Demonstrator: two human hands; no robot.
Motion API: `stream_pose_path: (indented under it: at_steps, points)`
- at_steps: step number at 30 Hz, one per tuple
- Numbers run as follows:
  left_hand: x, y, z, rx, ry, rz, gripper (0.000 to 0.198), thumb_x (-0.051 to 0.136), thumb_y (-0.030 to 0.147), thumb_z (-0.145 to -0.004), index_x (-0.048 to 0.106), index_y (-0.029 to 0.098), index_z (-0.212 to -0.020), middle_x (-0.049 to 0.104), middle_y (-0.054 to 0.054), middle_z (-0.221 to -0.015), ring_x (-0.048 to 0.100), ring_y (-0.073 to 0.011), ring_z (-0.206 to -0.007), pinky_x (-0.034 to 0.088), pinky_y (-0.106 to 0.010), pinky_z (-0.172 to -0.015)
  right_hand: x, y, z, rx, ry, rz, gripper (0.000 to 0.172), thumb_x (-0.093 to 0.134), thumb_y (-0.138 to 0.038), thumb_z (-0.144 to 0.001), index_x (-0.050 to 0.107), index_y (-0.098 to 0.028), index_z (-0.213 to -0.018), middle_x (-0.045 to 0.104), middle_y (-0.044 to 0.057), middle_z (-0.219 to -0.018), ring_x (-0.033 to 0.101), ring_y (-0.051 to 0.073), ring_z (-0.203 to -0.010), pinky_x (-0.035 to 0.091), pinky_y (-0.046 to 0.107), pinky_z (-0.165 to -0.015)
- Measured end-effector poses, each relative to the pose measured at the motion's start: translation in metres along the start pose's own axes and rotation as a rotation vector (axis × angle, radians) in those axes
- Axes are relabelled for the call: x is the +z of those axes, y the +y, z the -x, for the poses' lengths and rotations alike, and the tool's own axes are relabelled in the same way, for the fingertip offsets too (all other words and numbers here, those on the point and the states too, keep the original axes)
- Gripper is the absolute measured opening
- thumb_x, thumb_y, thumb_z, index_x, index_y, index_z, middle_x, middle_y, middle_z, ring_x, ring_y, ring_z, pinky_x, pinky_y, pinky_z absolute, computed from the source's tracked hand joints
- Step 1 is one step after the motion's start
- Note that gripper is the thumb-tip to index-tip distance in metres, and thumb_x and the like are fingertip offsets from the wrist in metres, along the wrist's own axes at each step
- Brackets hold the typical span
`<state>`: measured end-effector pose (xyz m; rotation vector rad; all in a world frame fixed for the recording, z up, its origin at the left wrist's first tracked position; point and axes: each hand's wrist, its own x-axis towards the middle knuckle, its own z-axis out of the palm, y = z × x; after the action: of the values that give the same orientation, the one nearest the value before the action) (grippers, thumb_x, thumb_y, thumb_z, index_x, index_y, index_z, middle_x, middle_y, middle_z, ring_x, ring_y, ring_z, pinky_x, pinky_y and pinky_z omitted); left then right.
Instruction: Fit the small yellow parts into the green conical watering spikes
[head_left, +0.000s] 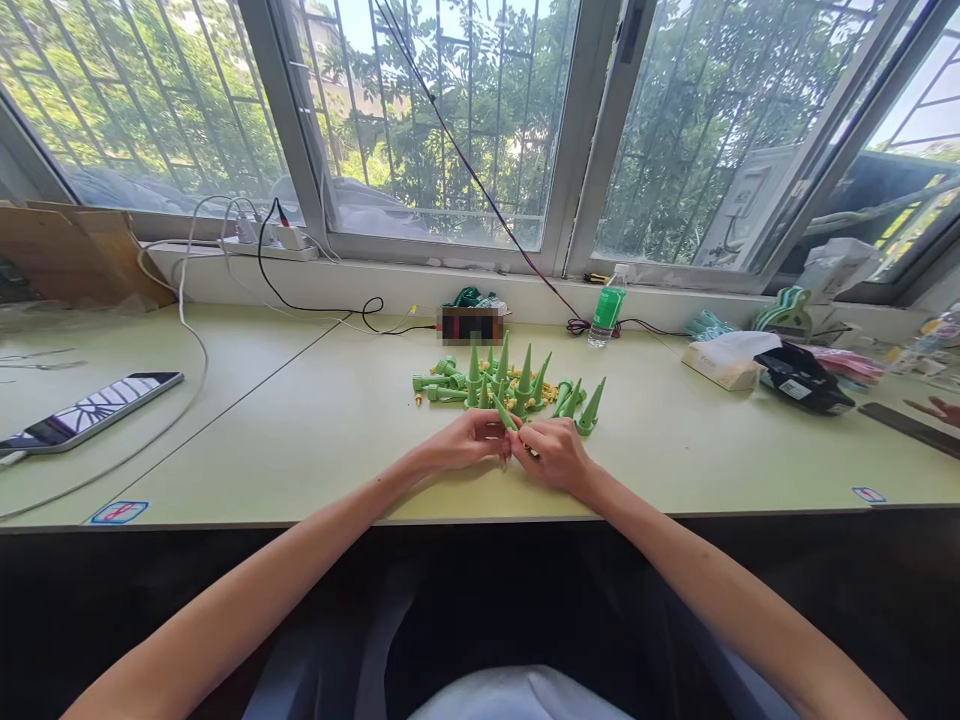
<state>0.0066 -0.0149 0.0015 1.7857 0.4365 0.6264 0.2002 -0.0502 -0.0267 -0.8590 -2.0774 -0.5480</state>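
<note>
Holding 1 green spike [505,415] between fingers [532,438].

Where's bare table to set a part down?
Two patches on the table: between the white cable and left hand; between right hand and black packet. Crowded: just beyond the hands, green cones and yellow bits; also around the tissue pack.

One green spike [505,413] is tipping left, its low end being held; more pointy spikes [523,382] are standing just behind; small yellow bits [550,393] are lying among them.
</note>
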Motion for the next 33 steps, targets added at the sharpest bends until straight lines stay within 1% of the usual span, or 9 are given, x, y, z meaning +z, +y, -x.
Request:
stream_pose_path:
  at_steps: [5,8,12,16,23,28,33]
  points:
    - [0.0012,0.0019,-0.0009,-0.008,0.010,-0.009,0.029,0.068,0.037,-0.085,0.065,0.011,-0.096,0.068,-0.007,-0.083,0.066,-0.0159,-0.075,0.053,-0.029,-0.073,0.0015,0.0017,0.0013,0.026,-0.028,-0.027,0.042,0.048,-0.026,-0.095,0.048,-0.018,-0.054,0.048,-0.002,-0.047,0.033,0.008,-0.043,0.022,0.026,-0.051]
    - [0.0016,0.0016,-0.0015,-0.017,0.023,0.004,0.031,0.069,0.038,-0.084,0.065,0.011,-0.099,0.069,-0.007,-0.085,0.065,-0.0155,-0.075,0.054,-0.029,-0.072,0.0015,0.0024,0.0024,0.034,-0.041,-0.038,0.038,0.051,-0.028,-0.093,0.051,-0.017,-0.057,0.050,-0.002,-0.047,0.034,0.008,-0.043,0.023,0.026,-0.051]
    - [0.0012,-0.0007,-0.0014,-0.024,0.008,0.022,0.031,0.069,0.038,-0.085,0.065,0.011,-0.099,0.069,-0.007,-0.087,0.064,-0.0151,-0.077,0.053,-0.029,-0.073,0.0005,0.0022,0.0031,0.022,-0.046,-0.051,0.033,0.050,-0.024,-0.091,0.053,-0.017,-0.059,0.051,-0.002,-0.049,0.035,0.008,-0.044,0.023,0.026,-0.052]
    - [0.0009,-0.0009,-0.0008,-0.027,-0.003,0.032,0.031,0.069,0.038,-0.085,0.064,0.011,-0.099,0.068,-0.007,-0.085,0.064,-0.0156,-0.075,0.053,-0.029,-0.072,-0.0012,0.0018,0.0025,-0.002,-0.070,-0.050,0.034,0.048,-0.023,-0.092,0.051,-0.018,-0.059,0.051,-0.001,-0.049,0.037,0.008,-0.044,0.022,0.026,-0.052]
    - [0.0002,-0.0018,-0.0008,-0.023,-0.016,0.044,0.030,0.069,0.037,-0.085,0.064,0.011,-0.098,0.067,-0.006,-0.082,0.064,-0.0157,-0.075,0.053,-0.030,-0.072,-0.0038,0.0011,0.0002,-0.037,-0.066,-0.072,0.034,0.045,-0.020,-0.093,0.047,-0.018,-0.059,0.051,-0.002,-0.049,0.037,0.008,-0.043,0.020,0.026,-0.052]
    - [-0.0002,-0.0046,-0.0010,-0.022,-0.015,0.049,0.031,0.069,0.037,-0.085,0.063,0.011,-0.099,0.067,-0.007,-0.082,0.064,-0.0156,-0.075,0.053,-0.029,-0.072,-0.0038,0.0003,-0.0005,-0.034,-0.062,-0.068,0.034,0.045,-0.020,-0.092,0.046,-0.018,-0.058,0.050,-0.002,-0.049,0.037,0.008,-0.044,0.020,0.026,-0.052]
    - [0.0007,-0.0019,-0.0007,-0.015,-0.013,0.050,0.030,0.069,0.038,-0.085,0.062,0.011,-0.098,0.067,-0.006,-0.083,0.064,-0.0153,-0.074,0.053,-0.030,-0.073,-0.0019,0.0013,0.0012,-0.007,-0.048,-0.082,0.032,0.047,-0.020,-0.090,0.048,-0.018,-0.058,0.052,-0.002,-0.049,0.036,0.008,-0.044,0.021,0.026,-0.052]
